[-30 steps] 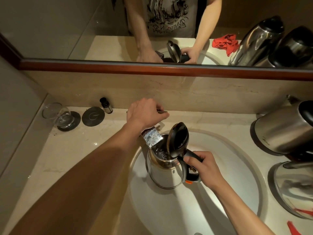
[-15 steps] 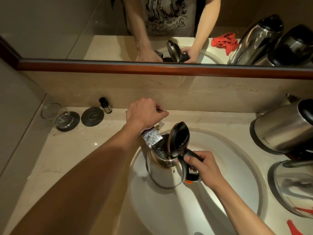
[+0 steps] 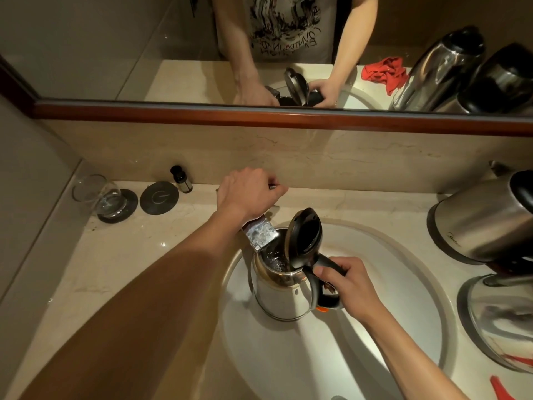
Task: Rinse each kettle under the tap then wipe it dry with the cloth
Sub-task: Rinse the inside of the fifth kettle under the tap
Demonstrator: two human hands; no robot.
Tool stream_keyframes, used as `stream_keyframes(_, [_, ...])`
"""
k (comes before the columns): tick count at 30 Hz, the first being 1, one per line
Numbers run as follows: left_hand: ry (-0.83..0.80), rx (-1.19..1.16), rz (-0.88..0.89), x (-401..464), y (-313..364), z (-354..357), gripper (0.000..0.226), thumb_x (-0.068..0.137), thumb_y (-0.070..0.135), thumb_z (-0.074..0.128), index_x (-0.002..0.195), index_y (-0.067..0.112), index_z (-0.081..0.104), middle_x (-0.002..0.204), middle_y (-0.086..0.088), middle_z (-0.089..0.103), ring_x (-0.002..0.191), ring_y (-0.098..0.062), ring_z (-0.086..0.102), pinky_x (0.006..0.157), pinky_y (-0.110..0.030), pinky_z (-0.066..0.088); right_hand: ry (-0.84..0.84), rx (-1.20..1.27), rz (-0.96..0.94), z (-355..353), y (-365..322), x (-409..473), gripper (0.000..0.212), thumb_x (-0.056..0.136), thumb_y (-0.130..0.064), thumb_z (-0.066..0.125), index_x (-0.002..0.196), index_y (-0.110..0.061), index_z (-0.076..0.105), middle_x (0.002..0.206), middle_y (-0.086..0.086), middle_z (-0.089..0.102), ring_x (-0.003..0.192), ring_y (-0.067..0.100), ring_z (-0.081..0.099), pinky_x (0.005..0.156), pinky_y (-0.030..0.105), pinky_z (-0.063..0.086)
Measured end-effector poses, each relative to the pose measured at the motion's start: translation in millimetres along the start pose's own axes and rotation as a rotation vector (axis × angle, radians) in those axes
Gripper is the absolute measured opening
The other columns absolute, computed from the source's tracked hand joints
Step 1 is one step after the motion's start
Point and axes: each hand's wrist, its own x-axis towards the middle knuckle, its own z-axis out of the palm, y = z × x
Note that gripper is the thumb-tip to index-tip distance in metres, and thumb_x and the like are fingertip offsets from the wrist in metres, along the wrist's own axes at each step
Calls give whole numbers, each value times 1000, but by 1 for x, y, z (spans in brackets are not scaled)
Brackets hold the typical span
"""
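A steel kettle (image 3: 281, 295) stands in the white sink basin (image 3: 389, 284) with its black lid (image 3: 305, 236) flipped up. My right hand (image 3: 347, 284) grips its black handle. The flat tap spout (image 3: 261, 235) hangs over the kettle's mouth and water is bubbling inside. My left hand (image 3: 248, 192) is curled over the tap lever behind the spout. Two more steel kettles sit on the counter at the right, one upright (image 3: 484, 220) and one nearer me (image 3: 499, 321). A red cloth (image 3: 500, 388) peeks in at the bottom right edge.
A drinking glass (image 3: 95, 194) on a dark coaster, a second round coaster (image 3: 159, 197) and a small dark bottle (image 3: 181, 179) stand at the back left of the marble counter. A mirror with a wooden frame (image 3: 259, 115) runs along the wall.
Nothing has visibly moved; both hands hold their places and the water keeps running into the kettle.
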Motion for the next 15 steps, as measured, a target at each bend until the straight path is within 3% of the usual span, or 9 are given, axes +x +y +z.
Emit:
stream_keyframes(9, [2,1,-9,1,-1,2,41,93,61,43,94,32,71,78,2,69,76,-25,63,71,-35,50,-10,-1,8,-1,-2,1,38,65,-51,70,45,-26,51,55,2,36,57,18,31,62,36,22])
stream_keyframes(15, [1,-6,1,1,-1,2,41,96,59,41,94,30,70,74,2,67,74,-24,63,75,-38,53,-38,4,-9,-3,-1,8,51,64,-51,71,53,-4,54,56,7,39,57,19,35,60,34,26])
